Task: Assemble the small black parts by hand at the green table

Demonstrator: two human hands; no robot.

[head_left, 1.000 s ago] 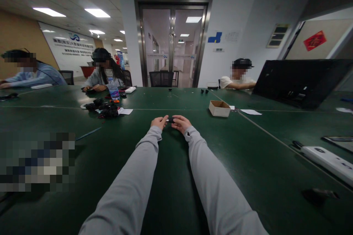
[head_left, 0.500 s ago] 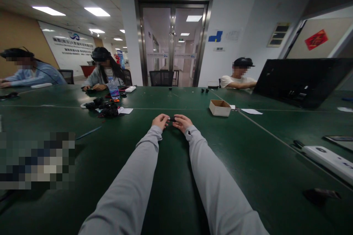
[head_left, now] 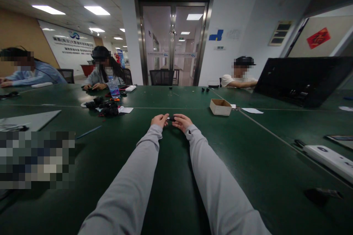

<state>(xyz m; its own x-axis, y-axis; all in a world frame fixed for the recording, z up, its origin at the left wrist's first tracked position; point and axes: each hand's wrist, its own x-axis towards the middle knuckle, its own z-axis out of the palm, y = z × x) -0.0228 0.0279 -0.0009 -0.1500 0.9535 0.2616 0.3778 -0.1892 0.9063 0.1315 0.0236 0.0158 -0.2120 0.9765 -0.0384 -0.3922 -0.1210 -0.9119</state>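
Note:
Both my arms reach forward over the green table, with a small black piece with a silvery end between the fingertips. My left hand is closed in a pinch at the silvery end. Opposite it, my right hand pinches the black end. The piece is too small to name, and the fingers cover part of it.
An open cardboard box sits ahead on the right, with a black monitor beyond. Ahead on the left are a water bottle and black tangled items. A white device lies at right. Several people sit across.
My left hand has shifted slightly left, and more of the silvery end shows between the hands. My right hand stays nearly still.

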